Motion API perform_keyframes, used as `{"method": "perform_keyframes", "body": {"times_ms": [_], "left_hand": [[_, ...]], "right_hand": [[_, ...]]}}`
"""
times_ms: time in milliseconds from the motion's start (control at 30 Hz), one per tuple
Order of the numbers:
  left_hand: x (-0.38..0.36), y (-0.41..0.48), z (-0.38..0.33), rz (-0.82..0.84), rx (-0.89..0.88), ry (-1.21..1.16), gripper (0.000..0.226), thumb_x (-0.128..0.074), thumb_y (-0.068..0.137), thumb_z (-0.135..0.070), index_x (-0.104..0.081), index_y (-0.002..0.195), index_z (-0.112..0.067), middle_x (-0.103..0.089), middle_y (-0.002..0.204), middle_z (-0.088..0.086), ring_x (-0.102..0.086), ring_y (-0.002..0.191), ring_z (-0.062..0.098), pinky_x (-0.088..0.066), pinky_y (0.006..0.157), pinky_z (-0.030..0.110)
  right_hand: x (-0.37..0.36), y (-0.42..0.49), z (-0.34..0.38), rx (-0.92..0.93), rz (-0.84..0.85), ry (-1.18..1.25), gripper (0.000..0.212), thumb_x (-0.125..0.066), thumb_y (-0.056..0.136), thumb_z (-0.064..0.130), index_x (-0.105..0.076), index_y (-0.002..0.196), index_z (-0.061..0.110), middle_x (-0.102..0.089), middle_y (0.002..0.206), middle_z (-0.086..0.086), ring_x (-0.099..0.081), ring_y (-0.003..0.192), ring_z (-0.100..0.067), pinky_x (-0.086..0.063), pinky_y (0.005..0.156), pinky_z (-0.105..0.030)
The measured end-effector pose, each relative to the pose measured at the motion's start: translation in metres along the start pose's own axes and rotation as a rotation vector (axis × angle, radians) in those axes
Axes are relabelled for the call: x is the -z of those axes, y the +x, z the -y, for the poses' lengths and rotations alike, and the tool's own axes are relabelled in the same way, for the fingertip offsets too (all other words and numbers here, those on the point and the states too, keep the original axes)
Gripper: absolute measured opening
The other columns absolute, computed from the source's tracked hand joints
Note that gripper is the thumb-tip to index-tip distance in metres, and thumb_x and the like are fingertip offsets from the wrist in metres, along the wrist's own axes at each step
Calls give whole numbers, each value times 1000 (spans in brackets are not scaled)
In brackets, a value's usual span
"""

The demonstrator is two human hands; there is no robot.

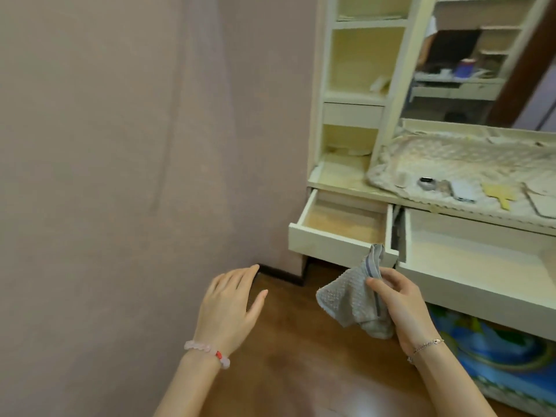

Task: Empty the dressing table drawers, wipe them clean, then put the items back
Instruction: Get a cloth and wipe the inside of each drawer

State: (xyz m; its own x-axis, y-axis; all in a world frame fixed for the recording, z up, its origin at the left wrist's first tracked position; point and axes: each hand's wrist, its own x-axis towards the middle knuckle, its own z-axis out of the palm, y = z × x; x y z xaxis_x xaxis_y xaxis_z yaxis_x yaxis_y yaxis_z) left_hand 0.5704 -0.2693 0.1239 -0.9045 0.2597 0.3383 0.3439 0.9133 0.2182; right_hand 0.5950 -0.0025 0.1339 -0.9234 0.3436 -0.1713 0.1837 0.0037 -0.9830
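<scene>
Two cream wooden drawers stand pulled out of the dressing table, both bare inside: a small left drawer [343, 227] and a wider right drawer [481, 260]. Just in front of the small drawer's right corner, a grey waffle-textured cleaning cloth [355, 302] hangs bunched, pinched between thumb and fingers of the right hand [400, 299]. The left hand [231, 305], wearing a pale pink bead bracelet [207, 352], hovers with fingers spread and empty over the brown wooden floor [301, 356]. Small items lie on the cloth-covered tabletop [451, 164] above.

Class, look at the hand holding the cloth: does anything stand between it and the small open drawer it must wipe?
Nothing visible does. The right hand holds the grey cloth just before the small drawer, whose inside looks empty.
</scene>
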Motion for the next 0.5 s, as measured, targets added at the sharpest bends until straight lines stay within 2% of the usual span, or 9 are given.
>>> {"method": "perform_keyframes", "body": {"times_ms": [100,233,333,500], "left_hand": [[-20,38,4,50,-50,-27,51,-37,87,-45,-63,117,-12,-69,107,0,-66,98,18,-51,86,35],[-48,92,5,100,-82,-39,52,-36,88,-46,-62,118,-13,-69,109,-1,-65,99,17,-50,86,34],[-75,135,3,128,-81,-45,51,-36,87,-46,-63,116,-14,-69,106,-2,-66,98,16,-50,85,33],[-127,215,-4,180,-88,-26,47,-40,86,-45,-64,114,-16,-70,105,-4,-66,96,15,-50,86,32]], "right_hand": [[4,27,-3,-26,-66,14,14,-59,89,15,-65,94,27,-69,96,-3,-64,93,-22,-54,79,-39],[8,77,-11,-56,-133,39,13,-59,88,15,-64,97,24,-68,97,-4,-63,93,-20,-51,73,-31],[10,125,-16,-78,-141,59,14,-58,89,14,-64,100,20,-68,96,-5,-63,91,-18,-49,69,-27],[21,214,-17,-133,-153,94,15,-59,88,12,-64,102,17,-70,96,-5,-65,91,-18,-52,71,-28]]}}
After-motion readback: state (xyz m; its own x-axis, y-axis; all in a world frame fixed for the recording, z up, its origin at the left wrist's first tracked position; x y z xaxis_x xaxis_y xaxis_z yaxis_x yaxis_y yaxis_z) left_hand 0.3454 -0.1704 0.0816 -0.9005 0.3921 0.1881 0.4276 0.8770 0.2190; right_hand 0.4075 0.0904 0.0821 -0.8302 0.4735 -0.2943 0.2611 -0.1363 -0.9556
